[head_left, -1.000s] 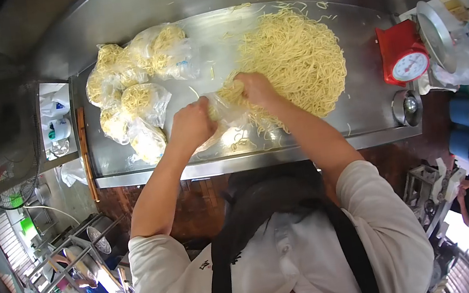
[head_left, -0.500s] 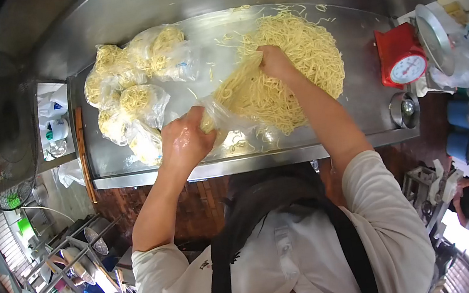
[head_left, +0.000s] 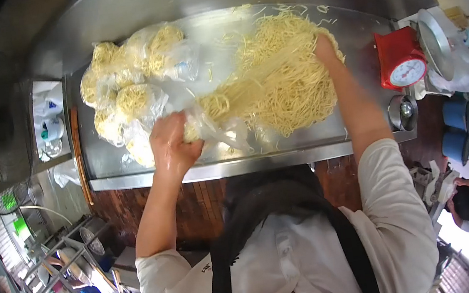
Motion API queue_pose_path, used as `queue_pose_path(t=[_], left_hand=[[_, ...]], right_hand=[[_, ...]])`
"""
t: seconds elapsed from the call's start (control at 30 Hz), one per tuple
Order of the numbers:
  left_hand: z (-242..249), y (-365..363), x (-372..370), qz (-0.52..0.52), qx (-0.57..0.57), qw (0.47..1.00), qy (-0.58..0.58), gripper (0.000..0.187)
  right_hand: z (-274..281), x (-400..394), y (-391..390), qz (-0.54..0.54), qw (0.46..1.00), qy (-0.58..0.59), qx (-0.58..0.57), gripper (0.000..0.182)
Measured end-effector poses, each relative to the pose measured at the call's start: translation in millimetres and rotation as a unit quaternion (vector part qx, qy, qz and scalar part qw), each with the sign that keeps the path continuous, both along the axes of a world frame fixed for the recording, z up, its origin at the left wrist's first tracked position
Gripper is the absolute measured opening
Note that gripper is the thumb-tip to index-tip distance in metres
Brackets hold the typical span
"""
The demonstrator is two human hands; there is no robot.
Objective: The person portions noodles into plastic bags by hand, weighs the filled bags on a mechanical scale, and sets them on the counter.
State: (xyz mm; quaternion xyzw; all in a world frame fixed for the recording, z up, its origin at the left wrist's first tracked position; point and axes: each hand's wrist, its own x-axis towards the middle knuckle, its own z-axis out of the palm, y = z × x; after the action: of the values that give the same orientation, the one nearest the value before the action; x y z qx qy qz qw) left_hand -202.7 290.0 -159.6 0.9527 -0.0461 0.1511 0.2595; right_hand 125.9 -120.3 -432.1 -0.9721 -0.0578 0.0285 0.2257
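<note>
Now the left hand (head_left: 170, 144) grips a clear plastic bag (head_left: 217, 130) on the table (head_left: 306, 152); the right hand (head_left: 326, 51) is closed on a stretched bundle of noodle strands (head_left: 263, 74) above the noodle pile (head_left: 292, 91).

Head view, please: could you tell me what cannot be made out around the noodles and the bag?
- Right hand fingers: buried in the noodles, so its grip cannot be judged.
- Bag: its mouth is hidden under the left hand and the strands, so how full it is stays unclear.
- Scale: dial numbers too small and blurred to read.
- Packed bags: labels too small to read.
</note>
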Motion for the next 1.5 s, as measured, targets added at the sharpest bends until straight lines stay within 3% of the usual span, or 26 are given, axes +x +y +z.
queue_pose_path(t=[0.03,0.1,0.2,0.23,0.3,0.33,0.4,0.47,0.57,0.63,0.67,0.7,0.73,0.8,0.87,0.9,0.97,1.03,1.1,1.13,1.17,1.23,1.3,1.37,1.43,1.5], left_hand=[[-3.8,2.0,1.5,-0.03,0.023,0.999,-0.013,0.049],[-31.2,9.5,5.9,-0.072,0.038,0.997,-0.018,0.051],[-99.1,10.2,-5.1,-0.002,0.114,0.993,-0.042,0.048],[-104.4,-1.4,-11.7,0.069,0.147,0.986,-0.034,0.049],[-124.6,-18.3,-34.6,0.124,-0.025,0.992,0.021,0.05],[-131.8,-28.0,-46.5,0.151,-0.111,0.981,0.051,0.051],[-136.1,-54.3,-51.9,0.192,-0.152,0.953,0.177,0.058],[-172.5,-62.2,-47.9,0.214,-0.142,0.955,0.147,0.043],[-194.5,-55.6,-33.7,0.218,-0.225,0.938,0.149,0.015],[-153.6,-65.4,-31.7,0.146,-0.254,0.952,0.092,0.01],[-130.1,-73.9,-30.0,0.109,-0.269,0.955,0.062,0.009],[-107.9,-85.0,-29.6,0.046,-0.245,0.968,0.019,0.011],[-95.7,-87.8,-29.2,-0.03,-0.273,0.959,0.072,0.014],[-108.2,-67.1,-20.2,-0.092,-0.31,0.934,0.155,0.032],[-92.3,-34.6,9.1,-0.035,-0.21,0.973,0.09,0.058],[-95.0,-27.4,20.2,-0.029,-0.072,0.997,0.015,0.067],[-133.9,-20.4,33.4,-0.058,-0.04,0.994,0.079,0.066],[-177.3,-6.8,43.8,-0.092,0.013,0.983,0.157,0.063],[-206.7,8.9,51.5,-0.126,0.081,0.955,0.255,0.056],[-195.3,7.5,53.2,-0.107,0.039,0.955,0.276,0.052],[-169.0,4.9,49.3,-0.091,-0.003,0.95,0.299,0.048],[-125.1,-2.0,41.0,-0.076,-0.045,0.946,0.311,0.043],[-90.0,-7.2,35.9,-0.073,-0.049,0.956,0.281,0.039],[-58.2,-8.4,25.1,-0.057,-0.04,0.961,0.266,0.037],[-30.3,-4.6,11.3,-0.039,-0.048,0.964,0.261,0.036],[-2.4,3.0,-6.1,-0.014,-0.075,0.962,0.262,0.035]], right_hand=[[87.4,-15.6,25.6,-0.004,0.994,0.064,-0.091,0.044],[75.9,14.3,-6.4,0.077,0.995,-0.009,-0.062,0.04],[63.5,66.1,-37.3,0.211,0.932,0.205,-0.21,0.042],[106.2,26.5,-1.6,0.191,0.929,0.159,-0.273,0.042],[208.8,-63.1,82.2,0.137,0.905,0.078,-0.395,0.043],[181.3,-94.8,94.1,0.201,0.924,-0.044,-0.321,0.041],[149.4,-154.6,158.5,0.312,0.938,0.029,-0.146,0.038],[95.6,-206.3,209.8,0.398,0.912,-0.051,-0.089,0.034],[74.7,-189.6,247.2,0.437,0.891,0.107,-0.066,0.034],[85.6,-176.5,261.0,0.457,0.855,0.242,-0.047,0.034],[82.0,-182.3,265.1,0.451,0.864,0.213,0.059,0.033],[75.6,-190.0,268.3,0.443,0.863,0.181,0.162,0.033],[86.3,-201.8,271.3,0.43,0.851,0.15,0.263,0.032],[85.3,-213.1,269.4,0.367,0.807,0.246,0.391,0.028],[39.1,-212.1,268.0,0.345,0.728,0.288,0.518,0.029],[40.8,-208.9,263.9,0.338,0.769,0.306,0.447,0.033],[49.7,-211.3,250.5,0.318,0.831,0.35,0.294,0.043],[39.6,-203.5,235.4,0.436,0.85,0.207,0.212,0.064],[53.9,-206.5,216.9,0.4,0.884,0.159,0.181,0.069],[63.4,-214.4,207.3,0.386,0.898,0.136,0.164,0.072],[70.4,-234.5,196.3,0.348,0.932,-0.059,0.083,0.061],[82.1,-247.0,207.0,0.327,0.929,-0.162,0.063,0.055],[68.7,-244.4,210.6,0.299,0.938,-0.097,0.146,0.048],[19.7,-224.0,211.3,0.247,0.9,0.142,0.329,0.043],[63.8,-198.8,202.1,0.177,0.943,0.133,0.247,0.028],[23.5,-169.5,180.6,0.062,0.987,0.069,0.133,0.021]])
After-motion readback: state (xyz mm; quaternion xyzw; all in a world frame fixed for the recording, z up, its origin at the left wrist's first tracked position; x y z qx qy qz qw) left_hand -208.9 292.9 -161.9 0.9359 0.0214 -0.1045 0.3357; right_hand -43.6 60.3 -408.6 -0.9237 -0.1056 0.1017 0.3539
